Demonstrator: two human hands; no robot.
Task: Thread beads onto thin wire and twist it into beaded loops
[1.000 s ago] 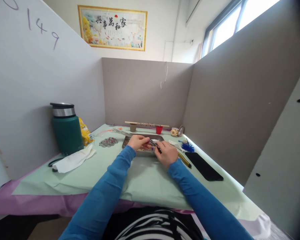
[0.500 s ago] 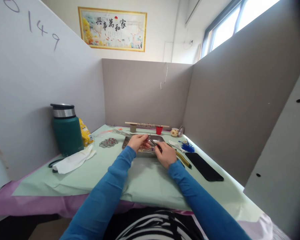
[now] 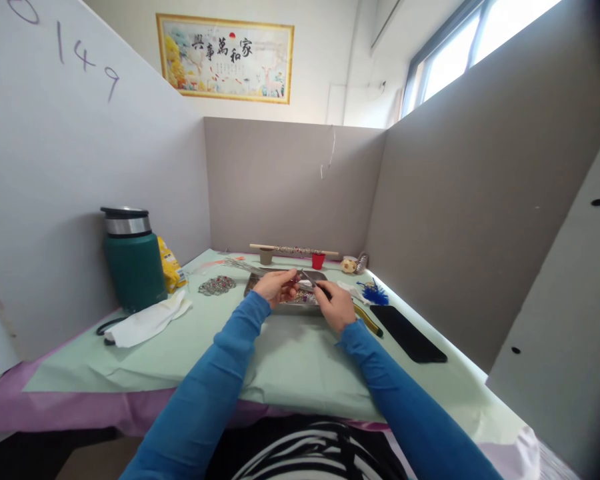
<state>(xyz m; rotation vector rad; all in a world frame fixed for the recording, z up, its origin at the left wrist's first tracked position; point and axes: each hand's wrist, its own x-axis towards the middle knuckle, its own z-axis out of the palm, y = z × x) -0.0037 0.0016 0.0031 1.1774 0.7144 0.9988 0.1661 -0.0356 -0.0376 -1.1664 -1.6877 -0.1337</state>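
Here, above the desk's middle, the right hand (image 3: 337,305) is curled around a slim, dark metal hand tool with a pointed tip (image 3: 310,277), which slants up and leftward toward the other hand. The left hand (image 3: 277,288) has its fingers bent in and its thumb near their tips; whether it pinches some small piece cannot be told. Both hands are over a shallow, rectangular silver metal tray (image 3: 300,310) containing tiny multicoloured beads (image 3: 307,297), and a sheaf of thin grey wires (image 3: 240,265) reaches from the tray's left side toward the desk's far-left corner. Left of the tray lies a flat heap of silvery openwork with red dots (image 3: 217,285). Beyond it, near the far edge, a pale wooden rod (image 3: 257,246) lies across a brown cup (image 3: 266,257) and a red cup (image 3: 319,262). Toward the right edge are a yellow-and-black curved handle (image 3: 370,320), a bristly blue tuft (image 3: 375,293) and a flat black rectangular slab (image 3: 409,333). By the left edge, a dark green bottle with a steel collar (image 3: 134,270) stands upright, a yellow packet (image 3: 171,267) just beside it and a crumpled white cloth (image 3: 150,320) in front.
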